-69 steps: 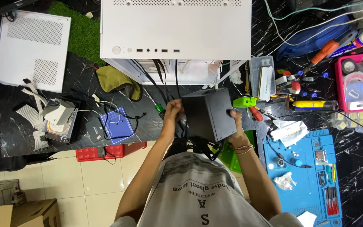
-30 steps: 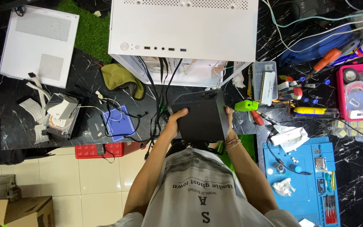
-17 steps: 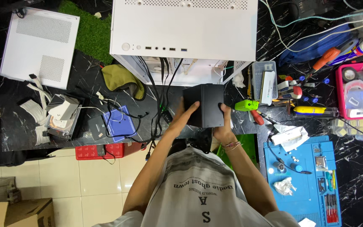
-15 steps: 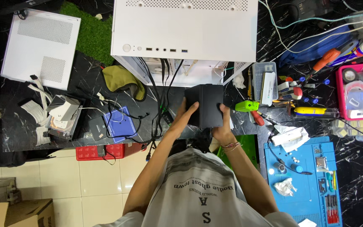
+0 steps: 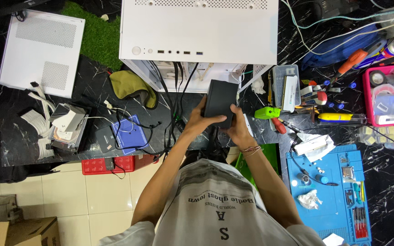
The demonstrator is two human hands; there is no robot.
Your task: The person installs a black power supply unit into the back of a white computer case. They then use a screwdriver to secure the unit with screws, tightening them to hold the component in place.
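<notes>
Both hands work together in our head view: our left hand (image 5: 200, 119) wraps the left edge of the black box-shaped unit (image 5: 220, 97), and our right hand (image 5: 238, 128) cups its lower right corner, so 2 grips share the weight. We hold the unit just in front of the open white computer case (image 5: 199, 32), among its hanging black cables (image 5: 175, 98), above the dark marble table (image 5: 92, 86).

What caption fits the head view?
Both hands, left hand and right hand, hold a black box before an open white computer case.
</notes>
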